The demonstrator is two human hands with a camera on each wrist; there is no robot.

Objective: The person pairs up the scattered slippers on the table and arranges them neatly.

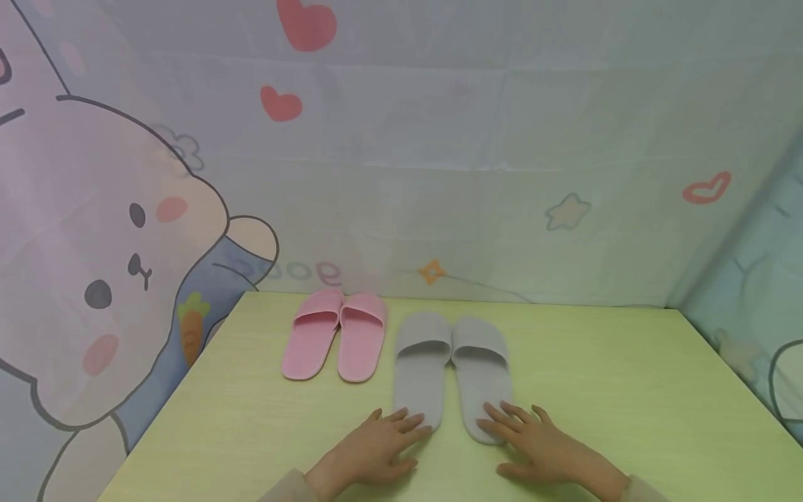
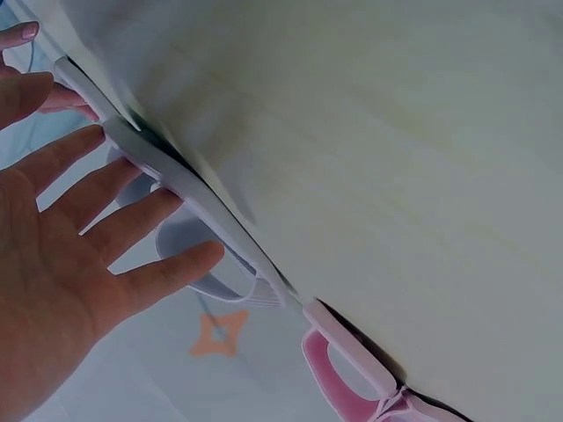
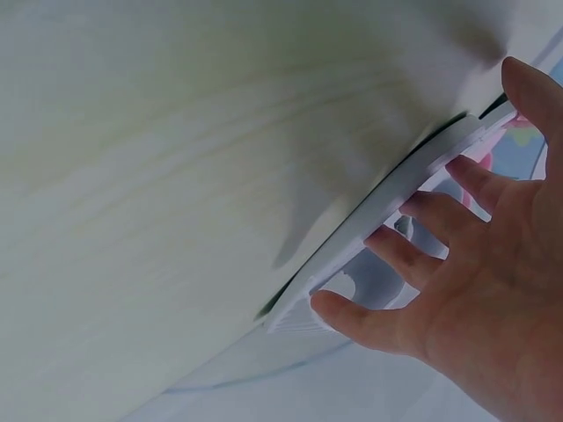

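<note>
A pair of grey slippers stands side by side on the table, toes toward the wall. At the heel of the left grey slipper (image 1: 419, 376) is my left hand (image 1: 384, 446), its fingers spread and straight. My right hand (image 1: 541, 446) reaches over the heel of the right grey slipper (image 1: 483, 383), fingers also extended. In the left wrist view the fingertips (image 2: 207, 253) lie at the slipper's edge, with nothing gripped. The right wrist view has the fingers (image 3: 352, 318) spread along the slipper's rim; firm contact is hard to judge.
A pair of pink slippers (image 1: 359, 348) sits to the left of the grey pair, nearer the wall. The pale yellow-green table (image 1: 602, 376) ends at a printed cloth backdrop (image 1: 439, 125) with hearts, stars and a large cartoon animal at left.
</note>
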